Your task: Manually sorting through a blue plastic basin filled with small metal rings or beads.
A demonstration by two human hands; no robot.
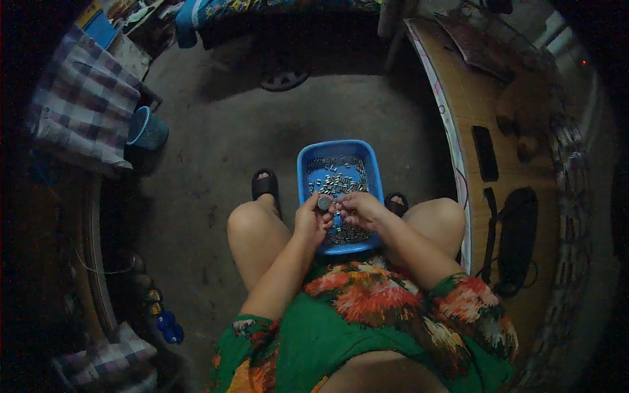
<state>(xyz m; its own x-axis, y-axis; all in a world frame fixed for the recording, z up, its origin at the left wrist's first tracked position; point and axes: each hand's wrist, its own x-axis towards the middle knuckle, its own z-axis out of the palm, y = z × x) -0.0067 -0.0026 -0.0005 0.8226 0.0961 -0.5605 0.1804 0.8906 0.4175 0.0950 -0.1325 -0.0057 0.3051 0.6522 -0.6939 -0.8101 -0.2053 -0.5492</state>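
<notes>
A blue rectangular plastic basin (373, 164) stands between my legs, holding many small shiny metal pieces (337, 183) that look like short cylinders. Over its near half, my left hand (310, 221) is closed around a grey round-ended cylinder (324, 204) with a small dark spot at its centre. Close beside it, my right hand (362, 209) has its thumb and fingertips drawn together near the cylinder. Something small and shiny shows by those fingertips, too small to name.
Along the right runs a wooden surface (481, 216) bearing a dark phone-like slab (485, 153) and a black strapped item (517, 236). A teal bin (148, 128) stands at left beneath checked cloth (85, 98). Black slippers (265, 185) are on my feet.
</notes>
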